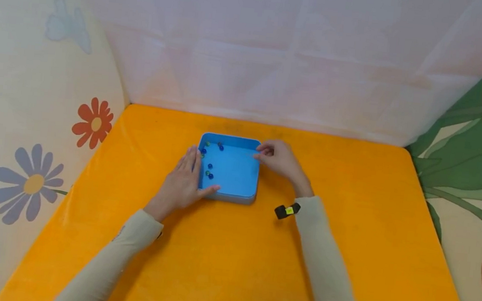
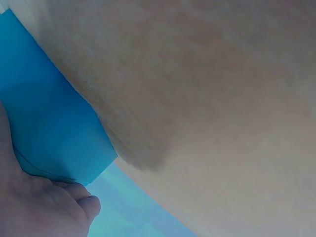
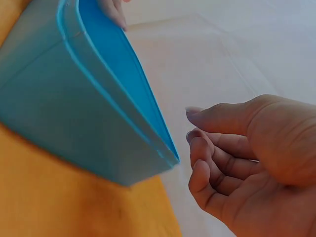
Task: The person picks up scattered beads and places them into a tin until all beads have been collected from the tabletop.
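Note:
A blue square box (image 1: 239, 169) with raised walls sits on the orange cloth. Several small dark blue and greenish marbles (image 1: 210, 166) lie in it, mostly along its left side. My left hand (image 1: 183, 179) rests against the box's left wall with straight fingers, its thumb stretched along the near rim. At the far right corner is my right hand (image 1: 279, 159), its fingers loosely bent. The right wrist view shows a gap between the thumb (image 3: 222, 118) and forefinger, with nothing in it, beside the box's corner. Skin fills most of the left wrist view, next to a blue wall (image 2: 49, 108).
The orange cloth (image 1: 221, 265) covers the table. A pale hanging sheet (image 1: 249, 64) stands behind its far edge, with flower-printed cloths at left (image 1: 10, 99) and right (image 1: 457, 215). A black strap (image 1: 286, 210) with a yellow tag sticks out from the right cuff.

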{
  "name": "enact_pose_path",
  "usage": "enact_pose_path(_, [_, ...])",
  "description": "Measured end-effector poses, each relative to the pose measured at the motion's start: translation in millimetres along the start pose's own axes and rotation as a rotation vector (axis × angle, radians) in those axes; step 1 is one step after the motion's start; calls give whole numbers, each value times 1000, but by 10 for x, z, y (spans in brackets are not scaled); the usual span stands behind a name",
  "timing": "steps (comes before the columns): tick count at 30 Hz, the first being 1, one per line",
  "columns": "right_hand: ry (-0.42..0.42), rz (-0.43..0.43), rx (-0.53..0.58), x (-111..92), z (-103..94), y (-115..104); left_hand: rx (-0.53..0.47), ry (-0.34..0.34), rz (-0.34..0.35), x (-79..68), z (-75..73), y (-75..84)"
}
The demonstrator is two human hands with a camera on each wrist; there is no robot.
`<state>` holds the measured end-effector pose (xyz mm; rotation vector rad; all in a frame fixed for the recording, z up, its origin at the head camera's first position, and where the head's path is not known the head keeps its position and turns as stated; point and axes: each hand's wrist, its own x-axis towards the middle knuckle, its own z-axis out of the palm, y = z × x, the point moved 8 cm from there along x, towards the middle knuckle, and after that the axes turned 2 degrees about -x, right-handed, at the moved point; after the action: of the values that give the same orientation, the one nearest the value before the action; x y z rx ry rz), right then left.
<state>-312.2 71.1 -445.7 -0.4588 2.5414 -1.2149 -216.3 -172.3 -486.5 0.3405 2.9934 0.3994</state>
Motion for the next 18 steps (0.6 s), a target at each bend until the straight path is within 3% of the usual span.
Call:
enact_pose_path(9, [68, 57, -13, -347, -272, 404, 4, -7, 1, -4, 11, 9])
enact_pose_path(18, [101, 83, -39, -529, -388, 700, -2, 12, 2, -6, -1, 20])
